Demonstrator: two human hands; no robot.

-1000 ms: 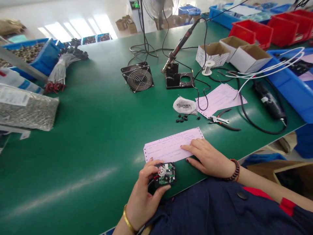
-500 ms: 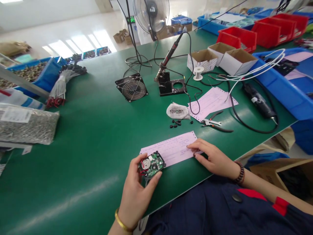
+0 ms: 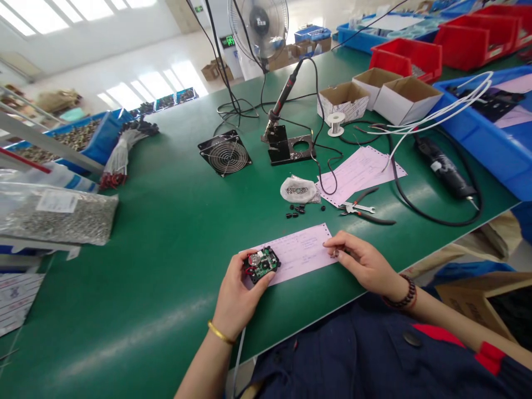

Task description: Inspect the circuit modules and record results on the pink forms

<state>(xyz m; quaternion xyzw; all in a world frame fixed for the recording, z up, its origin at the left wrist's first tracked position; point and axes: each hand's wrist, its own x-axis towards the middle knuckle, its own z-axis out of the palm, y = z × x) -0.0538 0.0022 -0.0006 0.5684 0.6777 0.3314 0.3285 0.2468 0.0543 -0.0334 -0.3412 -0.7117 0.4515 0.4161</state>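
Observation:
My left hand grips a small green circuit board in a black frame, thumb on its near edge and fingers behind. Red wires and a round silvery part show on the board's left side. Under it lies a pink printed sheet. At the sheet's right end is my right hand, its thumb and fingers drawn together around something small and brownish that I cannot make out. Several small black caps lie beyond the sheet, beside a plastic bag of small metal parts.
Pliers with a small wrench lie right of the caps. A soldering iron stands in its holder behind, near a square fan. A black power tool and blue bin are at right; a bag of metal pieces is left.
The board has turned slightly and come in over the sheet's left end. My right hand has lifted a little from the sheet, its fingers closing together. The camera view has shifted slightly.

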